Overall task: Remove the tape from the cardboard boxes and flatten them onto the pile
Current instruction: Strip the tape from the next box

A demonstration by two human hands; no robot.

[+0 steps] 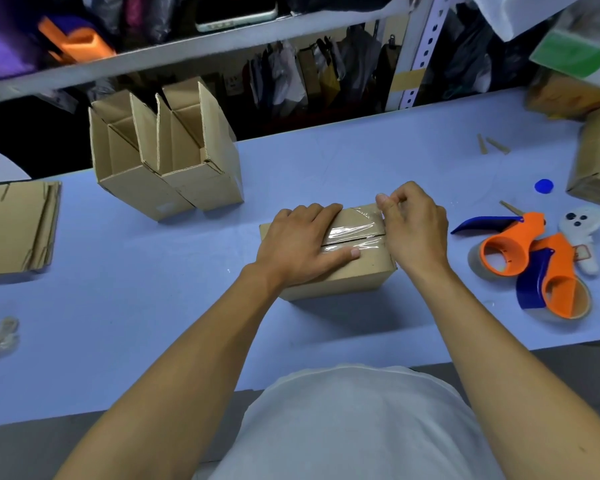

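Observation:
A small closed cardboard box (357,275) lies on the blue table, its top seam covered by clear tape (352,232). My left hand (300,245) lies flat on the box's top, fingers straight, pressing it down. At the box's right end my right hand (414,225) pinches the end of the tape between thumb and fingers. Two open, upright boxes (168,174) stand at the back left. A pile of flattened cardboard (14,226) lies at the far left edge.
Two orange-and-blue tape dispensers (530,265) lie to the right, beside a small white plush toy (581,233) and a blue cap (543,186). Another box (596,161) stands at the far right. A crumpled wad of tape (0,336) lies front left. Shelving rises behind the table.

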